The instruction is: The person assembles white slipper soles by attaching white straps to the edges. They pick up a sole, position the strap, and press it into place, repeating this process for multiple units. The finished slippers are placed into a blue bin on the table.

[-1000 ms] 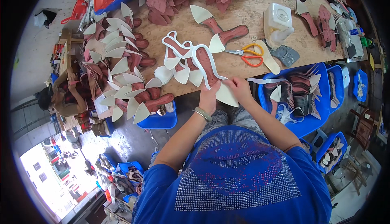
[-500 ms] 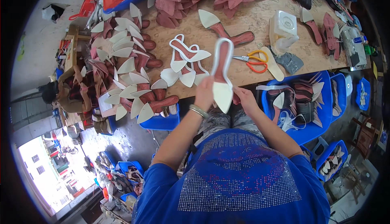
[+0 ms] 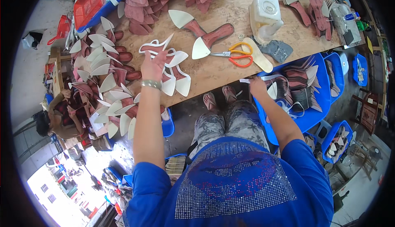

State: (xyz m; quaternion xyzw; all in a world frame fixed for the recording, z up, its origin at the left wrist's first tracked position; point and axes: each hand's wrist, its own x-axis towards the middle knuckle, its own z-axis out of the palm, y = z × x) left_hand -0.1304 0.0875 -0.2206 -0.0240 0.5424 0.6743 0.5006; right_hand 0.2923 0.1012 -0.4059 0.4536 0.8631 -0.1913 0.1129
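Observation:
My left hand (image 3: 153,67), fingers apart, is over a small pile of white-edged shoe insoles (image 3: 181,82) on the table. One white-edged insole (image 3: 166,42) lies tilted just beyond its fingertips, its pointed cream tip raised. The palm and wrist hide part of the pile. My right hand (image 3: 258,86) is closed at the table's front edge, pinching the end of a white strip (image 3: 245,80). That strip runs back over a blue bin (image 3: 284,130) of stacked insoles. Scissors (image 3: 234,54) with orange and yellow handles lie between my hands, beside two unedged insoles (image 3: 218,35).
Many unedged insoles (image 3: 101,64) fan along the table's left side, with reddish pieces (image 3: 142,5) heaped at the back. A translucent plastic container (image 3: 265,15) stands right of centre near a cream insole shape (image 3: 257,56). Another person (image 3: 61,116) sits at far left.
My left hand has carried the white-edged insole leftward onto the pile and opened. My right hand has left that insole and now grips the white strip by the bin.

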